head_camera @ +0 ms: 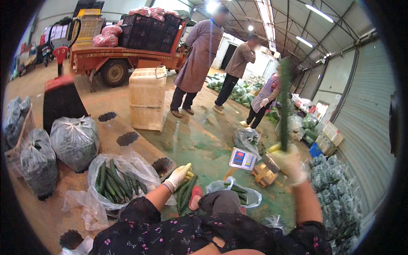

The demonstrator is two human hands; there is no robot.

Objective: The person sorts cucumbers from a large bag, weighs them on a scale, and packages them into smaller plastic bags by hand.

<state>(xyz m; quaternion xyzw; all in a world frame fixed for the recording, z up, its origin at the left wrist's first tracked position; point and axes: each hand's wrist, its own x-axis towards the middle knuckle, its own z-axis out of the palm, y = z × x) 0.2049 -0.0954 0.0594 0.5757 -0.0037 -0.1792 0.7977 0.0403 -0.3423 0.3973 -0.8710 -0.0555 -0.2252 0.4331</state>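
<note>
My right hand (288,162), in a white glove with yellowish fingers, is raised at the right and grips a long dark green cucumber (284,105) upright by its lower end. The cucumber is blurred. My left hand (180,177), also gloved, is held low with its fingers curled, just above several cucumbers (186,196) on the floor by my pink shoe (195,197). Whether it holds anything cannot be seen. Left of that hand lies an open clear plastic bag (145,165) of cucumbers (114,183). A smaller bag (256,199) with cucumbers stands before my knee.
A white device with a blue panel (243,158) stands ahead, beside a brown box-like object (264,174). Filled bags (75,143) stand left, more bags (333,188) right. A tall carton (147,98), three people (202,54) and a loaded orange truck (127,57) are farther off.
</note>
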